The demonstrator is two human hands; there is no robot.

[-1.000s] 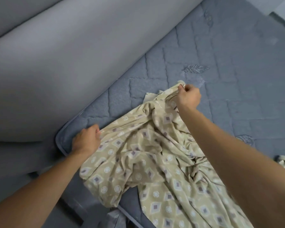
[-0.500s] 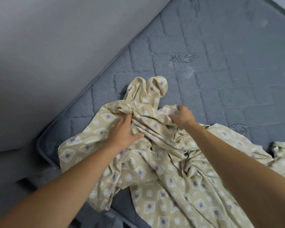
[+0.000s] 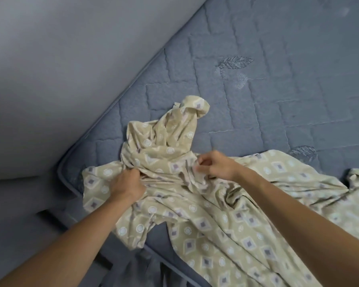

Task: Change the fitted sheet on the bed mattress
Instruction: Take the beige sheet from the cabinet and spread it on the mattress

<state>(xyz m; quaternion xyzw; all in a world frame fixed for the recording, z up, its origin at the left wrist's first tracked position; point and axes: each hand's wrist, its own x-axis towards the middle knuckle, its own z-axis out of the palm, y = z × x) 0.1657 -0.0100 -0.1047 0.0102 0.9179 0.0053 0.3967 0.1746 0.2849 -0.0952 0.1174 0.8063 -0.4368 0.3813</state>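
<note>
A: Status, left to right?

B: Far left is a pale grey padded headboard (image 3: 71,69), running diagonally along the mattress edge. Next to it, the blue-grey quilted mattress (image 3: 278,90) with leaf stitching, top mostly bare. Its near-left corner (image 3: 71,170) is uncovered, piping visible.

A: Sheet?

B: The beige fitted sheet with a diamond and circle print (image 3: 226,224) lies bunched on the mattress by that corner. One lump stands up toward the headboard, the rest trails off to the right and out of the bottom of the frame. A flap hangs over the near edge of the mattress.

A: Hands?

B: Left hand (image 3: 131,183): fingers curled tight round a gathered fold of the sheet, just inside the corner. Right hand (image 3: 214,164): fingers curled in, pinching a bit of the cloth at the middle of the bunch. Both are holding the sheet, close to each other, not touching.

A: Progress?

B: My read is early. No corner in view is hooked over the mattress. Can't tell from this whether this sheet is the old one coming off or the fresh one going on. If it's going on, they look to be hunting for the elastic corner. Still left: seat this corner, then the others, then pull flat. The rest of the bed is out of view.
</note>
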